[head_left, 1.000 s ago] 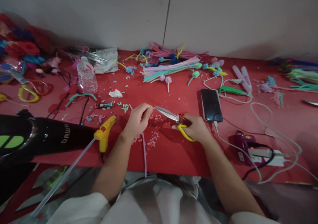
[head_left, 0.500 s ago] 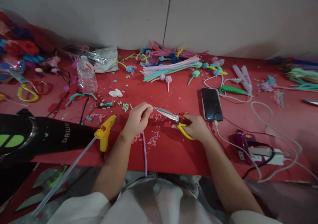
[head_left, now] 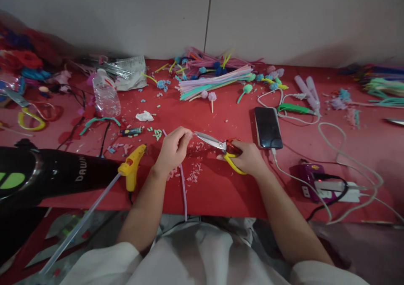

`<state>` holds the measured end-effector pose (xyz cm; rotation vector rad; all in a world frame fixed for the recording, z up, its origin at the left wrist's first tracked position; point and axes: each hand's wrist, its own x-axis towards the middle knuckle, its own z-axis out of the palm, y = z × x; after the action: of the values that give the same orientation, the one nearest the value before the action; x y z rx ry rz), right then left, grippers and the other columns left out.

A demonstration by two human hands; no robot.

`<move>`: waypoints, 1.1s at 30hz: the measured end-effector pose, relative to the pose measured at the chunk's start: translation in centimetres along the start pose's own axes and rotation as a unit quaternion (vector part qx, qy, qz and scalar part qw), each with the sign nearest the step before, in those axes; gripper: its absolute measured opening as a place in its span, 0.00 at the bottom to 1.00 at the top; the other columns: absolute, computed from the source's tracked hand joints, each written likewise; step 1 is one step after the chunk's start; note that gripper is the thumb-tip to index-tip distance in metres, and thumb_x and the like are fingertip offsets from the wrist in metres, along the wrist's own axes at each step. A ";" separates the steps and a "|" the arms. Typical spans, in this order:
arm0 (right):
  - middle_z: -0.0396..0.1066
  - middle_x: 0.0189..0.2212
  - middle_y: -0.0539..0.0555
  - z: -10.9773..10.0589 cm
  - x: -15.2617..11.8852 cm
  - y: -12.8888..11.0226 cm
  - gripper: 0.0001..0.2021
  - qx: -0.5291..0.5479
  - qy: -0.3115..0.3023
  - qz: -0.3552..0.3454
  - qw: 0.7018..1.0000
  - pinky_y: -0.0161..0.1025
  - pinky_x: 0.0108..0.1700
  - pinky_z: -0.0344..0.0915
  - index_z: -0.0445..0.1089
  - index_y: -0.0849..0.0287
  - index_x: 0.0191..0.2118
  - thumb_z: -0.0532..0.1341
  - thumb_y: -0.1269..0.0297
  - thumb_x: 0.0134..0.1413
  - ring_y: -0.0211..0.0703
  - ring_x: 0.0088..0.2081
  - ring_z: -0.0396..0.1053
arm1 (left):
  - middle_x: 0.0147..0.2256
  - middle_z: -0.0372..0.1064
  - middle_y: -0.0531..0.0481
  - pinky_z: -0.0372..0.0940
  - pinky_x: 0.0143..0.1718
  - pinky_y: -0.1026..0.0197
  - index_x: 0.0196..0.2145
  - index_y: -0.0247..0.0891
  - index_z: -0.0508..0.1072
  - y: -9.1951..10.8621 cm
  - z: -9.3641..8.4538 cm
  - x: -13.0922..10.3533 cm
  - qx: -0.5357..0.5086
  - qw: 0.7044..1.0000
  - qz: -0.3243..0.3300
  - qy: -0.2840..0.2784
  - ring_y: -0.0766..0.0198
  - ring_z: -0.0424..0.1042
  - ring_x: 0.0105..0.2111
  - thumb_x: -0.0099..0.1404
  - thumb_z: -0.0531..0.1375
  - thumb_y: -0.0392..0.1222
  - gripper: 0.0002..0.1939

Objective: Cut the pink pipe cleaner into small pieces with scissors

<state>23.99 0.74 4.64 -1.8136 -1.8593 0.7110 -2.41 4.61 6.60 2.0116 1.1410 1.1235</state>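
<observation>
Handles of red and yellow scissors [head_left: 211, 139] sit in my right hand [head_left: 248, 158], which is closed around them. Their blades point left, and the tips reach the fingertips of my left hand [head_left: 173, 148]. That hand is closed in a pinch; a tiny pale bit shows at its fingertips, too small to name. Beneath my left hand passes a thin lilac pipe cleaner [head_left: 183, 188], running down to the table's front edge. Small pink clippings [head_left: 194, 172] lie scattered on the red table [head_left: 217, 196] between my hands.
Left stand a yellow glue gun [head_left: 131, 169], a black DAWN appliance [head_left: 63, 173], a plastic bottle [head_left: 106, 94] and other scissors [head_left: 30, 117]. Behind lies a pipe cleaner bundle [head_left: 216, 82]. Right are a phone [head_left: 268, 128], cables and a purple power adapter [head_left: 314, 179].
The view has shifted slightly, so most things sit a little higher and further left. My hands keep nearly the same pose, with the scissor tips still at my left fingertips.
</observation>
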 end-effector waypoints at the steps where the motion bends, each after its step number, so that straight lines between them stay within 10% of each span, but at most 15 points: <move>1: 0.55 0.18 0.47 0.0 0.0 0.1 0.36 0.000 0.001 -0.001 1.000 0.38 0.27 0.49 0.53 0.52 0.22 0.63 0.22 0.41 0.37 0.23 0.50 | 0.28 0.64 0.52 0.61 0.33 0.62 0.33 0.40 0.66 0.0 0.0 0.0 0.000 1.000 0.000 0.000 0.66 0.63 0.29 0.79 0.52 0.45 0.15; 33: 0.57 0.18 0.49 0.0 0.1 -0.1 0.35 -0.002 0.002 -0.002 1.000 0.38 0.27 0.50 0.56 0.53 0.22 0.62 0.22 0.42 0.38 0.23 0.54 | 0.28 0.63 0.53 0.61 0.33 0.62 0.33 0.40 0.66 -0.1 -0.1 -0.1 0.009 1.000 0.003 -0.006 0.66 0.62 0.28 0.79 0.53 0.43 0.14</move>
<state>23.88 0.82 4.73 -1.8111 -1.8628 0.7024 -2.55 4.55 6.54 2.0344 1.1436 1.1076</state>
